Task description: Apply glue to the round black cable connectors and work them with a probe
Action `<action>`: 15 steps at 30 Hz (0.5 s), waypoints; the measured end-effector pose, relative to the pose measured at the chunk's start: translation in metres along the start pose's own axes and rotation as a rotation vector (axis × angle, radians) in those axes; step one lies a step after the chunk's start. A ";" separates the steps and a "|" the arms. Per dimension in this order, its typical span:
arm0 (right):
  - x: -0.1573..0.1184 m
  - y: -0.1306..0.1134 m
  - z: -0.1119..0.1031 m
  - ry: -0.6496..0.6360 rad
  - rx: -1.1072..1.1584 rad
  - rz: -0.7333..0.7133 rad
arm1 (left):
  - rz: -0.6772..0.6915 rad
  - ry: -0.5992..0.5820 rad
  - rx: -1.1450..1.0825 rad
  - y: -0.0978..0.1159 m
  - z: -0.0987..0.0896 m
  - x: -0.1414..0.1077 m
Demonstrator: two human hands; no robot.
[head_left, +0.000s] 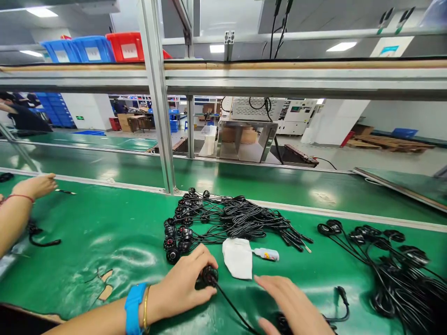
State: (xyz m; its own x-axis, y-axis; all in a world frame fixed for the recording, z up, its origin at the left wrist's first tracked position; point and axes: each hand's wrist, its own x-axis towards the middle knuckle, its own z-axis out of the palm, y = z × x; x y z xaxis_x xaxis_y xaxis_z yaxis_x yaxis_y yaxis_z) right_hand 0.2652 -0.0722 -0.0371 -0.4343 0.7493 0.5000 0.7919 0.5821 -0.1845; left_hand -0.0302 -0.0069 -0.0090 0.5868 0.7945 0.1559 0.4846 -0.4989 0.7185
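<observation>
Nearest to me, on the near side of the white cloth [238, 258] and to its right, my right hand [296, 304] is spread, its fingers apart with nothing gripped that I can make out; a black part [283, 324] shows beneath it, and whether the two touch I cannot tell. Nearer than the cloth and left of it, my left hand [185, 284] has its fingers closed on a round black unit [209, 275], pinched by the head, I judge, so that its cable [231, 304] can trail freely toward the right hand. Right of the cloth and nearer, a bent connector [344, 298] lies on the tabletop [136, 237]; farther right sprawls a loose pile [394, 274] of corded pieces. The small bottle [267, 254] lies just right of the cloth, presumably paired with it for easy reach. Beyond the cloth, a bundle [240, 216] has its heads to the left and plugs to the right, probably to limit tangling. Far left of the cloth, a co-worker's hand [35, 186] is raised. Well beyond the cloth stands a metal upright [159, 116], with blue bins [93, 49] and a red bin [126, 46] up high, likely out of the hands' way.
</observation>
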 end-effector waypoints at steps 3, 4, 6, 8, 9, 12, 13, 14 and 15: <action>0.041 -0.024 0.021 -0.081 0.189 0.094 | -0.095 0.110 -0.268 0.003 0.011 0.011; 0.052 -0.027 0.027 -0.123 0.272 0.142 | -0.120 0.143 -0.349 0.004 0.014 0.014; 0.068 -0.029 0.036 -0.185 0.445 0.246 | -0.148 0.215 -0.459 0.003 0.018 0.020; 0.075 -0.029 0.043 -0.180 0.600 0.339 | -0.171 0.278 -0.523 0.000 0.019 0.024; 0.076 -0.029 0.047 -0.152 0.659 0.377 | -0.189 0.292 -0.550 -0.001 0.019 0.025; 0.073 -0.030 0.054 -0.029 0.657 0.380 | -0.228 0.272 -0.658 -0.005 0.019 0.022; 0.071 -0.030 0.055 0.017 0.605 0.325 | -0.225 0.253 -0.704 -0.006 0.019 0.021; 0.070 -0.030 0.056 0.056 0.546 0.252 | -0.213 0.236 -0.749 -0.007 0.019 0.020; 0.069 -0.029 0.055 0.091 0.489 0.177 | -0.194 0.227 -0.786 -0.008 0.019 0.018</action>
State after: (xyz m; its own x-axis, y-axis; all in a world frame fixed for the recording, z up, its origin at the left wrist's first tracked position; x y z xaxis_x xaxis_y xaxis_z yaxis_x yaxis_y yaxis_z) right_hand 0.1881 -0.0198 -0.0438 -0.2556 0.8316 0.4931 0.5473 0.5449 -0.6352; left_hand -0.0106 0.0049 -0.0247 0.3539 0.9337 0.0533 -0.0790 -0.0270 0.9965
